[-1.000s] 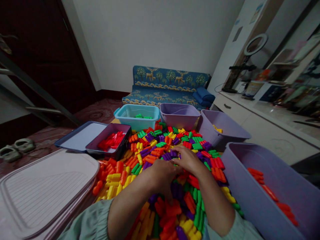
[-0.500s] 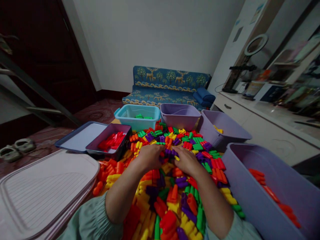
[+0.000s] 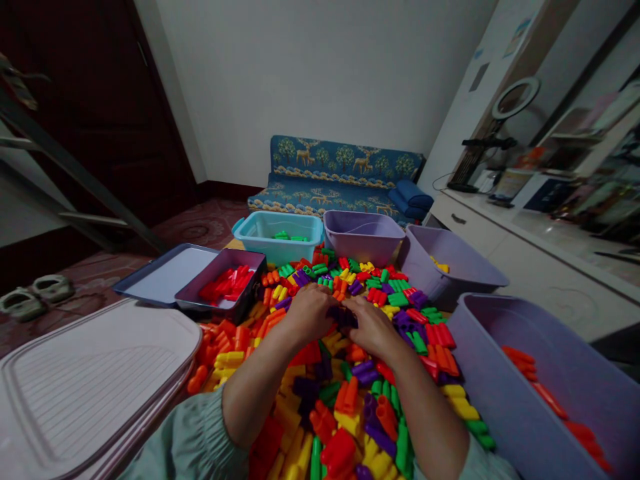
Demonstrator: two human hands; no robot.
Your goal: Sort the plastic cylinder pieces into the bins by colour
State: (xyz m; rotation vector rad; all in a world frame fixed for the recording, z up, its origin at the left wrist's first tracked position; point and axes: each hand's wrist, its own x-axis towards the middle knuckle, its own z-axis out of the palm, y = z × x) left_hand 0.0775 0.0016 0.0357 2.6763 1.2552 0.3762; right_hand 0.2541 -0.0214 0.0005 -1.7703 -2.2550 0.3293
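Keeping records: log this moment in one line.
left hand: at toy blocks | right hand: at toy blocks | teal bin: green blocks

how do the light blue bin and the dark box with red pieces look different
The light blue bin is pale turquoise; the dark box is dark outside with a purplish interior.
The light blue bin holds a few green pieces, while the dark box holds red pieces.
The dark box has an open lid lying beside it; the light blue bin shows none attached.
Both are open-topped and border the pile of coloured pieces.
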